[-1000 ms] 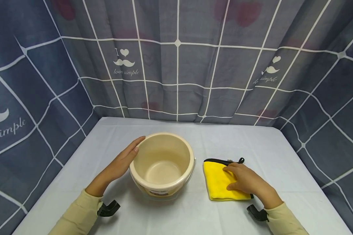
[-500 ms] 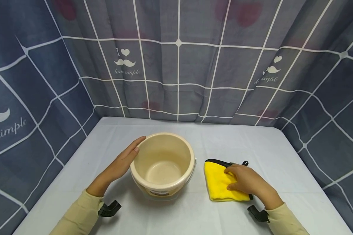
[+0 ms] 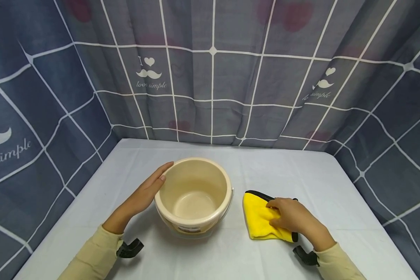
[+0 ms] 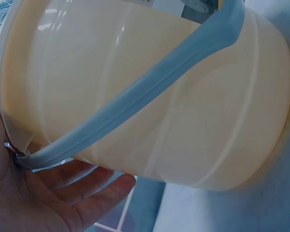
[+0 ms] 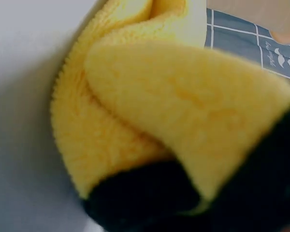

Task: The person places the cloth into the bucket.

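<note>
A cream plastic bucket [image 3: 192,225] stands upright, its inside bare in the head view. My left hand [image 3: 145,194] rests against its left side, thumb at the rim, fingers extended along the outer wall. In the left wrist view, those fingers [image 4: 104,198] lie by the bucket wall, near the hinge of a grey-blue handle [image 4: 130,104]. To the right, my right hand [image 3: 294,216] pinches a folded yellow cleaning cloth [image 3: 257,217] with black trim. The cloth [image 5: 193,101] bulges into folds close to the right wrist camera, which hides most of the fingers.
A white cloth covers the table [image 3: 227,258]. Dark grey checked curtains [image 3: 227,77] hang behind it and on both sides. Black wrist mounts [image 3: 130,249] protrude below both sleeves. The bucket and the cleaning cloth lie a short gap apart.
My right hand has drawn the yellow cloth's right side together, and its black-trimmed lower corner has lifted and curled. The loop at its top edge is now mostly hidden. My left hand and the bucket stay put.
</note>
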{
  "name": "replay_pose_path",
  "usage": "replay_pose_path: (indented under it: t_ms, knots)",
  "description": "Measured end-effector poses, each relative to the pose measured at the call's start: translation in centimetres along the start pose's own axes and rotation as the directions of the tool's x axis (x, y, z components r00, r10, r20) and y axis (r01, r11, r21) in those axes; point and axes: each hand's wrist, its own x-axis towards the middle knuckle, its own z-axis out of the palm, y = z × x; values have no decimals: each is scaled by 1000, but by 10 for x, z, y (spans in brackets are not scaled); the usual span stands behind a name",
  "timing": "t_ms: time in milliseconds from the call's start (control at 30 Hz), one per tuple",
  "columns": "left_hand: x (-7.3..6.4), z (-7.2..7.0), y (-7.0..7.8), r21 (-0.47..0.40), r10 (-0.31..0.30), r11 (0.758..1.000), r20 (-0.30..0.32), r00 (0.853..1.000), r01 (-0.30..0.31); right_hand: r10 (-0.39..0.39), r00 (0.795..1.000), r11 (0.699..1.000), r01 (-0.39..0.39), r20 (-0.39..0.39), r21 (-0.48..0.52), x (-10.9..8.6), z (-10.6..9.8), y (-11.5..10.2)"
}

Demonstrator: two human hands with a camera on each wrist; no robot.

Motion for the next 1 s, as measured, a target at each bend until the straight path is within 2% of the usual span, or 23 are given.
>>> replay_pose_path:
  t_ms: [533, 767, 1000]
  knots:
    - [0, 0, -1, 5, 2, 1000, 6, 1000, -2, -17, 999, 999, 18, -29, 49, -5, -9, -2]
    - [1, 0, -1, 8, 5, 1000, 5, 1000, -5, -87, 994, 995, 90, -70, 33, -4, -13, -2]
    - [0, -1, 0, 6, -2, 1000, 6, 1000, 2, -117, 988, 993, 119, -97, 14, -2, -17, -5]
